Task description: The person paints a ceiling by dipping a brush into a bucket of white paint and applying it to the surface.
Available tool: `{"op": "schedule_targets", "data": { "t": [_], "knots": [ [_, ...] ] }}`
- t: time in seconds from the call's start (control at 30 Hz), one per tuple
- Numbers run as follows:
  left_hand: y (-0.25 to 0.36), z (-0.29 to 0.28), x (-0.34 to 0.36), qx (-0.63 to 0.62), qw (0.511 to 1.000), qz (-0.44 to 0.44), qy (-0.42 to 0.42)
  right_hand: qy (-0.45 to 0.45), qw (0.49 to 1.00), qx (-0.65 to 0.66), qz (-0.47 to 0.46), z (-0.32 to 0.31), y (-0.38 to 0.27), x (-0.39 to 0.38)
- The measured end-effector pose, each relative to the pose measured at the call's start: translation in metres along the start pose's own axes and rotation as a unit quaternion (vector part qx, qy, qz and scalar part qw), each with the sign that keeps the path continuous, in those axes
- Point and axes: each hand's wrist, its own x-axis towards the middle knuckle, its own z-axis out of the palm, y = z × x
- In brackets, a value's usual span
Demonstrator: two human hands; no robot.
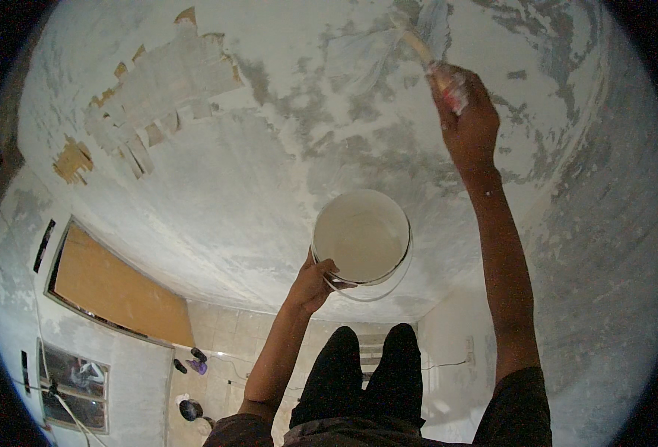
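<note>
A patchy wall [269, 167] fills my feed; mid-frame, the left hand [314, 287] clasps a white bucket [360, 197], likely held mouth-up for easy reach, while at upper right the right hand [469, 115] grips a brush-like tool [418, 48] angled toward the wall

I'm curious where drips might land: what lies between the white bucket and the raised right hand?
In the head view, nothing stands between the white bucket and the right hand; only patchy grey-and-white wall shows behind.
</note>
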Motion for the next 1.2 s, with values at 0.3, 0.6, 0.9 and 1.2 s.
{"op": "schedule_targets", "data": {
  "t": [0.3,0.6,0.9,1.2],
  "knots": [
    [0.006,-0.008,-0.010,0.009,0.999,-0.011,0.031,-0.204,0.978,-0.027,-0.033,0.018,-0.020,-0.084],
    [0.008,-0.007,-0.007,0.009,1.000,-0.006,0.024,-0.136,0.969,0.131,0.162,0.002,-0.020,-0.031],
    [0.011,0.016,-0.001,0.017,0.999,0.002,0.028,-0.088,0.995,-0.020,-0.040,-0.008,-0.004,-0.008],
    [0.000,0.023,0.006,0.000,1.000,-0.005,0.018,-0.225,0.973,0.035,-0.033,-0.005,0.004,-0.044]
  ]
}}
